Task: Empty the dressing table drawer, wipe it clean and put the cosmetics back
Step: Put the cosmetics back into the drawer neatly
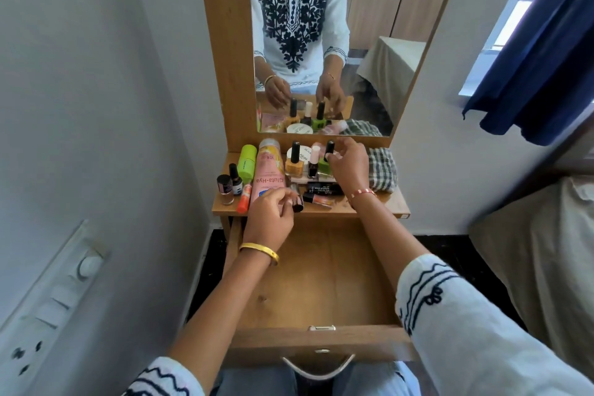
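The wooden drawer (321,283) stands pulled out below the dressing table shelf (397,202), and nothing lies in it. Cosmetics crowd the shelf: a pink lotion bottle (268,170) lying flat, a green tube (247,162), an orange nail polish (294,164), small dark bottles (225,186) at the left. My left hand (270,219) pinches a small dark-capped tube (297,201) at the shelf's front edge. My right hand (348,164) closes its fingertips on the black cap of a green nail polish bottle (324,165). A checked cloth (382,170) lies at the shelf's right.
A mirror (321,42) rises behind the shelf. A white wall with a switch panel (48,309) is on the left. A blue curtain (540,58) and a window are on the right, and a covered bed (546,251) is close to the drawer's right side.
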`<state>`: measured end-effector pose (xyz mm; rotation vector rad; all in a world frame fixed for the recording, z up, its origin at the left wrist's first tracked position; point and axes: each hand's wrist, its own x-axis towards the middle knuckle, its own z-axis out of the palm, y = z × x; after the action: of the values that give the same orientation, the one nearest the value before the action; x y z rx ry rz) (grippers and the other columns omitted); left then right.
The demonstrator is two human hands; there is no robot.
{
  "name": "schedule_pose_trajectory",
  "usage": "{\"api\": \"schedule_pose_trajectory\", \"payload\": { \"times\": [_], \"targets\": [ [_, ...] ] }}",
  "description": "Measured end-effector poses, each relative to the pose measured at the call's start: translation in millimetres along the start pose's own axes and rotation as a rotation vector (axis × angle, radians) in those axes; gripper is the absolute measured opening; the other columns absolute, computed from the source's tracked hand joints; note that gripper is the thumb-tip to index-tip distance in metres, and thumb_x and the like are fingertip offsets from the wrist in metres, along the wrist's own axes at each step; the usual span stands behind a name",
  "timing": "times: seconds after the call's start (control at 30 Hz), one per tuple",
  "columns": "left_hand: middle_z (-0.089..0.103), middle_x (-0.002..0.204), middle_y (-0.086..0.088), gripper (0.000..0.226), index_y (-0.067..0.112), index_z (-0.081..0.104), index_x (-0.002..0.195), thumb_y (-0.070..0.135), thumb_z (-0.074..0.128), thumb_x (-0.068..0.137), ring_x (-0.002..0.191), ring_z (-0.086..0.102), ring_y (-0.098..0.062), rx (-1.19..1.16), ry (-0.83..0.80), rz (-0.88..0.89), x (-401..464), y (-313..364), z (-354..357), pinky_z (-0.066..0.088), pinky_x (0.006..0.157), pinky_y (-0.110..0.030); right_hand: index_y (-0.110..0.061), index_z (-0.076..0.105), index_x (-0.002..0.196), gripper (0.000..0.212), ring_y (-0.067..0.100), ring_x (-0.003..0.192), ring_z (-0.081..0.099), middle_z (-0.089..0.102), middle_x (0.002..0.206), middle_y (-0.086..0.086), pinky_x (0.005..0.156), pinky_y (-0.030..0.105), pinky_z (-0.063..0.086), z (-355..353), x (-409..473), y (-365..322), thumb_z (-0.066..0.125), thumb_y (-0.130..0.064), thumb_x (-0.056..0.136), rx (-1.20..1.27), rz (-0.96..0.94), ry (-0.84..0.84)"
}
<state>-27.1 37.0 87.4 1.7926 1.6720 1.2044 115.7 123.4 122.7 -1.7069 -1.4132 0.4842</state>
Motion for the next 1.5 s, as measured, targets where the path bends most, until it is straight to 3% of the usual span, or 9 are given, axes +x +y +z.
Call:
{"api": "schedule_pose_trajectory", "payload": {
  "times": [0.3, 0.5, 0.63, 0.77, 0.87, 1.0, 1.17, 1.33, 1.5],
  "targets": [
    [0.061, 0.094, 0.002, 0.019, 0.009, 0.068, 0.099, 0.003, 0.054, 0.087, 0.084, 0.054, -0.005, -0.043, 0.012, -0.055, -2, 0, -4, 0.038, 0.065, -0.001, -0.008, 0.059, 0.113, 0.023, 0.012, 0.088, 0.053, 0.064, 0.107, 0.007, 0.075, 0.023, 0.045, -2, -3, 5, 0.057, -0.01, 0.09, 0.023, -0.018, 0.024],
    [0.058, 0.093, 0.005, 0.018, 0.006, 0.065, 0.103, 0.005, 0.055, 0.088, 0.085, 0.055, -0.005, -0.127, 0.021, -0.112, -16, 1, -5, 0.044, 0.07, -0.005, -0.008, 0.061, 0.102, 0.016, 0.006, 0.072, 0.053, 0.063, 0.089, -0.002, 0.062, 0.009, 0.041, -23, -36, -1, 0.064, -0.014, 0.087, 0.117, -0.105, 0.138],
    [0.058, 0.099, 0.003, 0.029, 0.007, 0.059, 0.116, 0.011, 0.059, 0.088, 0.088, 0.056, -0.003, -0.23, -0.043, -0.158, -27, 0, -7, 0.05, 0.085, -0.023, -0.009, 0.062, 0.095, 0.014, 0.004, 0.064, 0.055, 0.06, 0.077, -0.003, 0.055, 0.01, 0.047, -24, -67, -7, 0.068, -0.013, 0.083, 0.191, -0.114, -0.061],
    [0.058, 0.109, 0.001, 0.045, 0.011, 0.05, 0.129, 0.017, 0.062, 0.086, 0.097, 0.056, -0.009, -0.287, -0.107, -0.204, -35, 2, -11, 0.045, 0.073, -0.008, -0.012, 0.063, 0.085, 0.01, 0.021, 0.073, 0.065, 0.068, 0.081, 0.009, 0.068, 0.038, 0.057, -12, -87, -15, 0.071, -0.017, 0.081, 0.216, -0.033, -0.289],
    [0.059, 0.102, 0.005, 0.047, 0.016, 0.048, 0.13, 0.018, 0.062, 0.086, 0.083, 0.056, -0.001, -0.294, -0.108, -0.231, -43, -1, -16, 0.044, 0.059, -0.005, -0.013, 0.061, 0.084, 0.011, 0.016, 0.068, 0.062, 0.067, 0.082, 0.008, 0.065, 0.033, 0.056, -8, -95, -21, 0.071, -0.017, 0.081, 0.216, -0.002, -0.366],
    [0.056, 0.106, 0.007, 0.048, 0.016, 0.05, 0.127, 0.018, 0.066, 0.082, 0.094, 0.056, -0.007, -0.337, -0.091, -0.242, -52, -12, -20, 0.045, 0.074, -0.013, -0.006, 0.063, 0.096, 0.014, 0.012, 0.064, 0.061, 0.065, 0.08, 0.004, 0.061, 0.022, 0.054, -3, -103, -20, 0.066, -0.016, 0.085, 0.219, 0.01, -0.522],
    [0.058, 0.096, 0.001, 0.032, 0.014, 0.055, 0.107, 0.015, 0.07, 0.079, 0.091, 0.056, -0.016, -0.284, 0.072, -0.361, -56, -24, -27, 0.043, 0.077, -0.026, -0.012, 0.064, 0.092, 0.013, 0.016, 0.074, 0.064, 0.065, 0.083, 0.003, 0.064, 0.025, 0.054, 9, -84, -4, 0.06, -0.024, 0.09, 0.114, 0.09, -0.228],
    [0.057, 0.095, -0.003, 0.026, 0.007, 0.058, 0.101, 0.013, 0.07, 0.079, 0.09, 0.052, -0.017, -0.279, 0.166, -0.422, -56, -37, -37, 0.038, 0.078, -0.025, -0.01, 0.062, 0.098, 0.014, 0.015, 0.082, 0.056, 0.065, 0.095, 0.006, 0.069, 0.024, 0.045, 24, -78, 0, 0.062, -0.02, 0.088, -0.132, 0.034, -0.206],
    [0.063, 0.105, -0.009, 0.021, 0.015, 0.059, 0.096, 0.011, 0.07, 0.078, 0.102, 0.057, -0.024, -0.238, 0.103, -0.409, -56, -50, -34, 0.045, 0.088, -0.033, -0.008, 0.06, 0.097, 0.018, 0.021, 0.085, 0.06, 0.065, 0.093, 0.008, 0.069, 0.027, 0.048, 29, -80, -7, 0.064, -0.022, 0.087, -0.224, -0.01, -0.208]
  ]
}}
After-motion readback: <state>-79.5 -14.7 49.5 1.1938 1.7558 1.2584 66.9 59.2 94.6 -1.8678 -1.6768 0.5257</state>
